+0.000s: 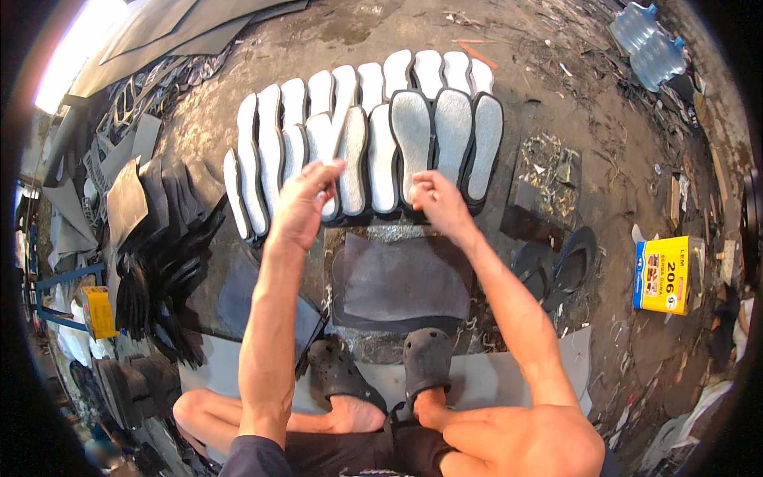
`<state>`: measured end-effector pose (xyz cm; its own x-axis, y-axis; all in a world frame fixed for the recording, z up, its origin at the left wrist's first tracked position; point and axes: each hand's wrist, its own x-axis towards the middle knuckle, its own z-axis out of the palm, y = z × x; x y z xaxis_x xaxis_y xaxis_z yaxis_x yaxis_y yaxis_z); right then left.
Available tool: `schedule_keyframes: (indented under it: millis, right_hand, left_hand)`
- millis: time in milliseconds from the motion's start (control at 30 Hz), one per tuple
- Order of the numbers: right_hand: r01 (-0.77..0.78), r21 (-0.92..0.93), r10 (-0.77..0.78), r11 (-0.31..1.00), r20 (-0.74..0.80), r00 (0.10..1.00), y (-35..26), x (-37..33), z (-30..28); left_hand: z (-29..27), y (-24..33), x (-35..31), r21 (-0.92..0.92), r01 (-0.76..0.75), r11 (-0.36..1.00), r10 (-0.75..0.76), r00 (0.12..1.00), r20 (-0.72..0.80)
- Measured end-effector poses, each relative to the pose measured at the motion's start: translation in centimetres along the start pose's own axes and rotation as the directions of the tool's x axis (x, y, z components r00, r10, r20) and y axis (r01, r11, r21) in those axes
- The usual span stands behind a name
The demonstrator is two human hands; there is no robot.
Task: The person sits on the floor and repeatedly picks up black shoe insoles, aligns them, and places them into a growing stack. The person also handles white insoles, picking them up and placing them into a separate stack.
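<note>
Two rows of shoe soles (354, 151) lie on the ground ahead of me, each with a white top face and a dark edge. My left hand (306, 199) is closed around the lower end of a thin white strip-like piece (342, 111), which slants up over the soles; its exact kind is unclear. My right hand (441, 207) has its fingers curled at the heel end of one sole (412, 131) in the near row. That sole still lies among the others, its heel partly hidden by the fingers.
A dark sheet (405, 274) lies on a low block before my clogs (425, 362). Dark sheet pieces (159, 238) are heaped at left. At right are a glue-crusted block (544, 183), sandals (568, 266) and a yellow tin (666, 275). Water jugs (648, 48) lie far right.
</note>
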<state>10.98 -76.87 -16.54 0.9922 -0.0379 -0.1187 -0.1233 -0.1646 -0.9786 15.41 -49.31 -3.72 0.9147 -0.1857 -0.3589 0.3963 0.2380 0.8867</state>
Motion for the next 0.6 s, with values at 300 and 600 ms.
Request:
schedule_keyframes:
  millis: [300,600]
  right_hand:
    - [-0.346,0.69,0.09,0.636,0.379,0.921,-9.0,-10.3,0.4]
    - [-0.159,0.697,0.263,0.699,-0.045,0.964,-5.1,-16.5,-9.5]
  left_hand:
    - [3.9,-6.5,-8.6,0.377,-0.263,0.888,0.209,0.962,0.178]
    - [-2.4,-14.2,-15.1,0.769,-0.63,0.106,-0.024,0.772,0.635]
